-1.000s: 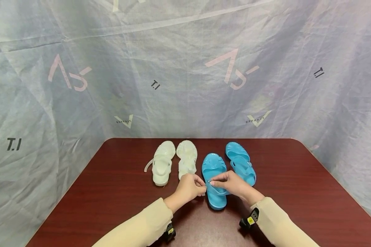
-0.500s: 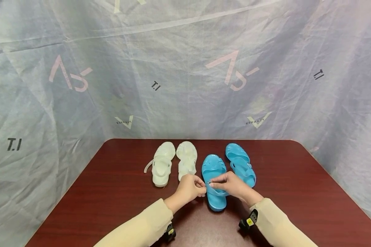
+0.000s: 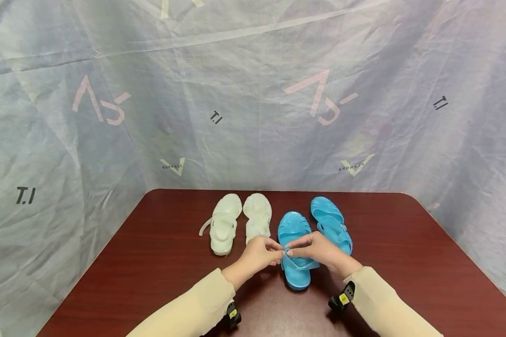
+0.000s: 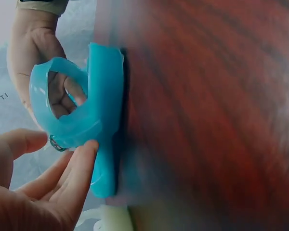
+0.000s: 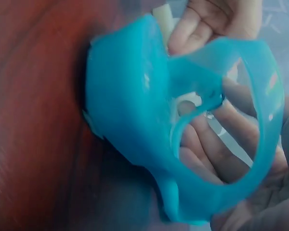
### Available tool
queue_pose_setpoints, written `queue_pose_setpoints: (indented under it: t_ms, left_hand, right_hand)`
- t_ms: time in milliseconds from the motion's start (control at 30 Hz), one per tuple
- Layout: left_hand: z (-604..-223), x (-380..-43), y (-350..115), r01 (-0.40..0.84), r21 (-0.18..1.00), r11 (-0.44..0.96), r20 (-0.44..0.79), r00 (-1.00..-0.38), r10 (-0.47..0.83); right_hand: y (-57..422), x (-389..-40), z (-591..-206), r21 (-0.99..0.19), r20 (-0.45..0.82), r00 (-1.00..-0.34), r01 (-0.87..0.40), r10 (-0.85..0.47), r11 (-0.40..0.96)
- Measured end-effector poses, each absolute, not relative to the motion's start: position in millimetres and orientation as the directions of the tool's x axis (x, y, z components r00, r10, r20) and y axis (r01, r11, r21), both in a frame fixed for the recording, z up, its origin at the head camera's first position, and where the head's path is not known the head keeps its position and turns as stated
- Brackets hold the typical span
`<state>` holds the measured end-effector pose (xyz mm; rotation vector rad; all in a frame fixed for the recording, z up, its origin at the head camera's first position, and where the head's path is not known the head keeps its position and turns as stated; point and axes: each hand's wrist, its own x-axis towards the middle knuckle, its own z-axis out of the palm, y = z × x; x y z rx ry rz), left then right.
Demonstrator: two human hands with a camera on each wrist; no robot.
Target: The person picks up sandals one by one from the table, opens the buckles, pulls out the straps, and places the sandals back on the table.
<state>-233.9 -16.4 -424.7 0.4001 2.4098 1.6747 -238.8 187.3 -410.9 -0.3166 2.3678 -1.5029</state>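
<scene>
A blue jelly sandal lies on the table, toe pointing away, between my two hands. At the left side of its ankle strap, my left hand pinches the strap end by a small metal buckle. From the other side my right hand pinches the same strap, its thumb and forefinger almost meeting the left fingertips. The strap arches above the heel in both wrist views. Fingers partly hide the buckle in the head view.
Another blue sandal lies to the right, just behind my right hand. Two whitish sandals, the left one with a loose strap and the right one, lie to the left on the dark red table. A grey cloth hangs behind.
My left fingertips have moved slightly right, closer to the right fingertips at the strap. The other sandals lie where they were; the head view has shifted a little.
</scene>
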Motion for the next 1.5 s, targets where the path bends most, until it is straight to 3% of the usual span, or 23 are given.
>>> queue_pose_setpoints:
  t_ms: [167,400,767,1133,1500]
  left_hand:
    - [-423.7,-232.5,-11.3,0.113,0.945,0.308,0.025,-0.961,0.276]
    - [-419.1,-235.2,-8.2,0.185,0.882,0.434,0.069,-0.961,0.269]
    - [-416.4,-234.5,-6.4,0.127,0.865,0.485,0.017,-0.974,0.226]
    - [-420.2,-232.0,-6.5,0.064,0.892,0.448,-0.015,-0.985,0.171]
    - [-418.5,-232.4,-6.2,0.022,0.894,0.447,-0.052,-0.987,0.151]
  right_hand:
    - [189.7,-243.9,-405.2,-0.910,-0.134,-0.901,-0.053,-0.412,0.412]
    - [189.1,-248.2,-401.2,-0.896,-0.085,-0.875,-0.142,-0.477,0.420]
    - [188.7,-248.4,-408.0,-0.870,0.010,-0.880,-0.242,-0.474,0.431]
    - [189.6,-247.6,-419.7,-0.929,-0.003,-0.911,-0.151,-0.413,0.339]
    - [188.7,-252.2,-409.5,-0.910,-0.028,-0.845,-0.200,-0.534,0.364]
